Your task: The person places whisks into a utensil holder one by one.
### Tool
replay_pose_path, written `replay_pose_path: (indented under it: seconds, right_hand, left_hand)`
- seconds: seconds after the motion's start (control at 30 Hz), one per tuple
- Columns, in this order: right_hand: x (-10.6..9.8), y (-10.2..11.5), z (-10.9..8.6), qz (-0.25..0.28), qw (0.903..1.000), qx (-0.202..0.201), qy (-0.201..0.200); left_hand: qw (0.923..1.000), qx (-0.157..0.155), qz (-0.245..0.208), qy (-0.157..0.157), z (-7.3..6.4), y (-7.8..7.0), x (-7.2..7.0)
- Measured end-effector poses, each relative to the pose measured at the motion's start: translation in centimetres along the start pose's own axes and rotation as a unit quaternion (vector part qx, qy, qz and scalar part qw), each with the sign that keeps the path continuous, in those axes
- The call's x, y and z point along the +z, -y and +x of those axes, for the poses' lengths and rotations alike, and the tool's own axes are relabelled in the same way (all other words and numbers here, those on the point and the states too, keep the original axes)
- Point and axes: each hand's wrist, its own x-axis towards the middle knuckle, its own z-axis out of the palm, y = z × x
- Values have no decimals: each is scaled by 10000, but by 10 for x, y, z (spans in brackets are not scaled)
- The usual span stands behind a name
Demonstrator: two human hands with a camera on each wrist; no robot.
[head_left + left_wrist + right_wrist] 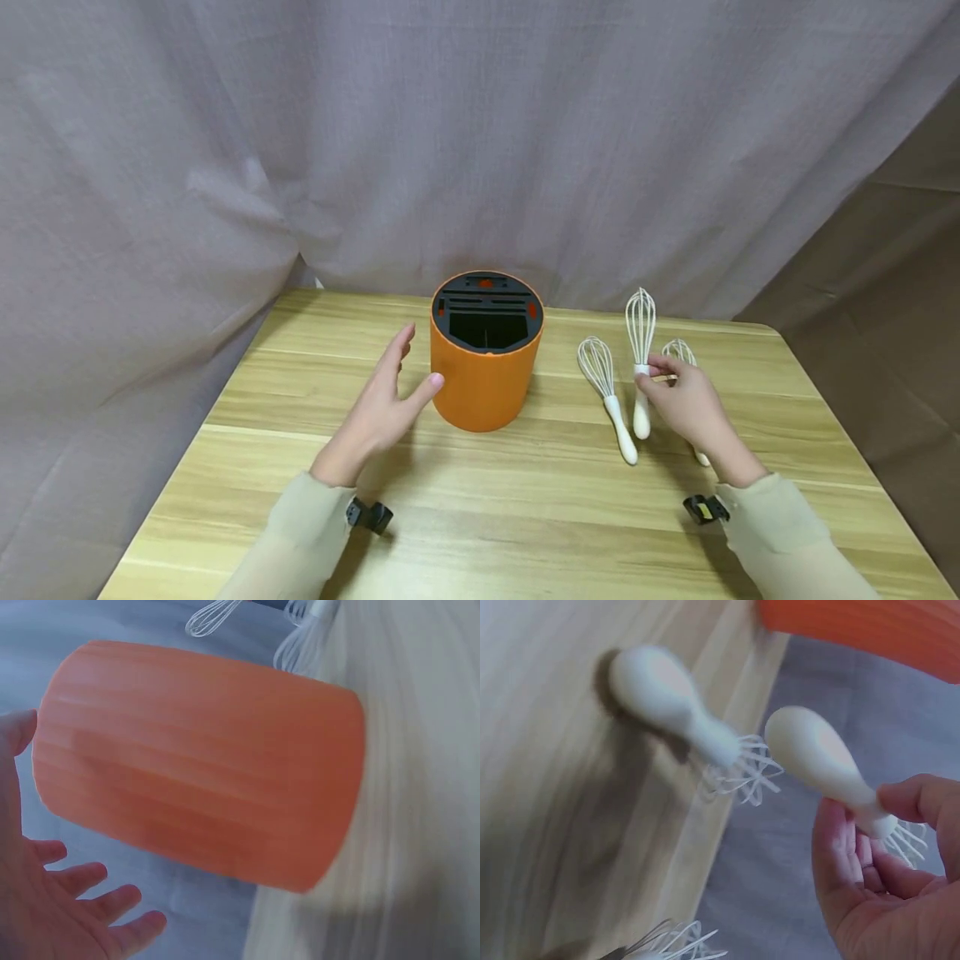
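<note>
A white whisk [641, 333] is pinched at the top of its handle by my right hand [686, 404], wires upward. In the right wrist view, the held whisk's handle [814, 754] is raised off the table. To its left lies a second whisk [611, 404] on the wood. A third whisk [679, 350] is partly hidden behind my right hand. My left hand [382, 408] is beside an orange cylindrical holder [480, 387], fingers spread and holding nothing. The holder has a black slotted top with a larger opening at the front.
The wooden table [480, 517] carries everything. A grey curtain [480, 150] hangs right behind its back edge, and brown cloth [892, 275] is at the right. Small black cameras [369, 515] are strapped at both wrists.
</note>
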Motion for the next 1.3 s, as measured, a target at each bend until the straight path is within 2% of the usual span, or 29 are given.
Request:
replay_pose_path:
  seconds: [0.2, 0.43, 0.63, 0.87, 0.97, 1.17, 1.3]
  right_hand:
    - [0, 20, 1, 966, 9953, -24, 7]
    - [1, 33, 2, 1339, 9910, -38, -60]
    - [4, 40, 5, 1737, 9846, -148, -138]
    - [6, 55, 4, 2327, 9714, -313, -353]
    - [6, 62, 3, 2788, 9584, -355, -501]
    - [3, 81, 2, 4020, 9095, -486, -938]
    - [3, 95, 4, 4424, 8871, -621, -1158]
  left_hand:
    - [9984, 364, -440, -2, 12, -12, 5]
    - [9962, 512, -697, 43, 22, -20, 9]
    - [9966, 598, -565, -44, 31, -23, 8]
    - [9968, 696, -363, -143, 37, -22, 11]
    - [9972, 674, -284, -162, 37, -22, 12]
    - [9977, 635, 86, -220, 38, -29, 10]
    - [9968, 678, 267, -324, 41, -33, 7]
